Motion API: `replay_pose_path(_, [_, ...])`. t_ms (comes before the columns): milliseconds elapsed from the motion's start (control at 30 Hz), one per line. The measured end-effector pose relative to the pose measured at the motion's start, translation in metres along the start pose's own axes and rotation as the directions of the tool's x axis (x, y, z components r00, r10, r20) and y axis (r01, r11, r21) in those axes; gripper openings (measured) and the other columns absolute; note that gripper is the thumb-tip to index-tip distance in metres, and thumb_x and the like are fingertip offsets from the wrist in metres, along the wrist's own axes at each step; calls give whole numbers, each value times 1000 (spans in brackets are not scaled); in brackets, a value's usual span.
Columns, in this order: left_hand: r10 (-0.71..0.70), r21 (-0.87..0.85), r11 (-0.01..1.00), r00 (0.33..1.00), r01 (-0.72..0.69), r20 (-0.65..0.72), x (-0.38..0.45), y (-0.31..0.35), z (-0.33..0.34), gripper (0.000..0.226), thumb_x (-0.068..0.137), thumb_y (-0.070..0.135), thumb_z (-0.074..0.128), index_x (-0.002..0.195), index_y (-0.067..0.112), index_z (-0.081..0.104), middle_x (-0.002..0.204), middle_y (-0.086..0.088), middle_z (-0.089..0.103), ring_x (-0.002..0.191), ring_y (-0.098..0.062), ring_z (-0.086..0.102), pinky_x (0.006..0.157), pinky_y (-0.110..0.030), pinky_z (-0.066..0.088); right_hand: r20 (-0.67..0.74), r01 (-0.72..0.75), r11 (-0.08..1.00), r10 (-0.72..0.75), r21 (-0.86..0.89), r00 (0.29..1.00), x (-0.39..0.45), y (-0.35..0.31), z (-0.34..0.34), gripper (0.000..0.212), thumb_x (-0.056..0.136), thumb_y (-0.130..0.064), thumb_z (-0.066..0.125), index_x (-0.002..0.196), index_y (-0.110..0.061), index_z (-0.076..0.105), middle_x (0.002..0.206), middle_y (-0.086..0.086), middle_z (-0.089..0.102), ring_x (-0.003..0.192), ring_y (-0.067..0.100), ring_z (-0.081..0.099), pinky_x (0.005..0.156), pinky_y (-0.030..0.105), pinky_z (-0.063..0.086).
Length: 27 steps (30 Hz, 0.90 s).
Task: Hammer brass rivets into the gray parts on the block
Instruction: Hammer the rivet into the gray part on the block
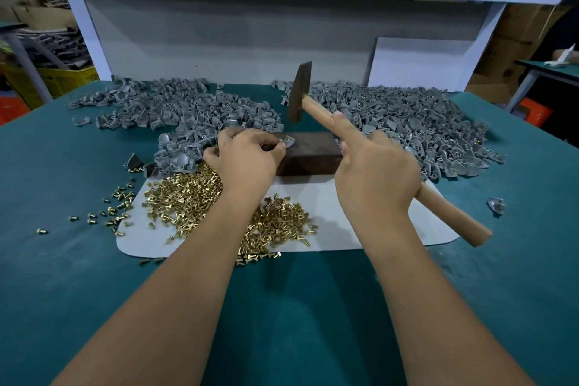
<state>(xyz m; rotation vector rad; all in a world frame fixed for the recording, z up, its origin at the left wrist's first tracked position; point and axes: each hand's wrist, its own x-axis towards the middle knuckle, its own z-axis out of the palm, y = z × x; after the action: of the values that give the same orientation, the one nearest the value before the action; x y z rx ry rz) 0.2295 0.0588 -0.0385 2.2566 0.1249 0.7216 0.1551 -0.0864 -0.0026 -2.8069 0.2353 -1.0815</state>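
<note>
Small gray part (287, 142) with a brass rivet standing in it, sitting on the left top end of the dark block (308, 153), pinched there by the left hand (247, 156). Right hand (374, 172) clenched round the pale wooden handle of the hammer (300, 92), forefinger laid along it, dark head raised above the block. Shiny brass rivets (188, 197) heaped on the white mat (338, 229), dull gray parts (407, 122) piled behind on the green surface (297, 307).
</note>
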Motion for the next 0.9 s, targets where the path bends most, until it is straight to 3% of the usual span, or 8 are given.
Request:
replay_pose_path(133, [-16,39,999,1000,15,14,1,0,0,11,85,43,67,88,37,76,105,23,67,126,-10,33,98,-42,17,75,18,999,-16,-34,997,-1,-1,3,53,93,-20,54,137,-46,42,86,4,59,69,21,40,63,32,28])
replay_pose_path(233, [-2,2,1000,1000,2,-22,1,-1,2,10,83,42,69,86,35,77,101,20,68,125,-9,35,95,-38,14,-13,-15,1000,15,5,1000,-2,-3,0,54,90,-15,59,136,-41,48,78,5,56,65,20,36,60,32,28])
replay_pose_path(367, [-19,41,999,999,17,35,4,-3,4,14,85,43,67,91,36,77,112,15,70,136,-5,34,99,-39,13,46,30,999,-29,-20,999,-4,-5,0,52,93,-19,54,138,-44,43,84,3,59,73,23,53,64,31,28])
replay_pose_path(500, [-75,-35,997,997,75,3,4,0,6,9,84,37,71,88,33,78,119,4,70,139,-2,32,104,-37,13,-61,1,999,2,54,998,-5,-7,-3,52,91,-14,59,137,-37,49,80,7,59,65,21,40,60,31,28])
replay_pose_path(633, [-28,13,1000,998,27,49,4,-1,2,13,86,40,67,94,36,77,114,4,71,142,-5,33,100,-34,9,82,36,999,-33,-40,996,-4,-7,0,53,94,-21,52,140,-46,38,82,3,55,69,23,46,61,32,29])
replay_pose_path(733, [-39,-46,998,999,40,31,2,1,0,14,87,37,69,96,32,78,120,0,70,139,-7,38,107,-34,10,-10,-9,1000,9,5,1000,-6,-6,-3,54,92,-18,56,138,-42,44,74,2,45,62,20,38,57,31,27])
replay_pose_path(800, [-66,-75,995,998,68,24,2,3,-1,15,86,38,70,96,30,77,108,-1,72,131,-14,46,110,-37,15,-16,-8,1000,8,12,1000,-5,-7,-2,54,91,-18,57,138,-42,45,72,2,46,61,20,37,56,31,27])
replay_pose_path(900, [-57,-69,996,995,63,86,2,2,-3,15,86,41,68,95,32,75,87,5,70,99,-24,64,104,-45,37,98,24,999,-20,-45,995,-5,-7,0,52,94,-24,51,139,-48,38,76,0,41,63,19,37,57,31,28])
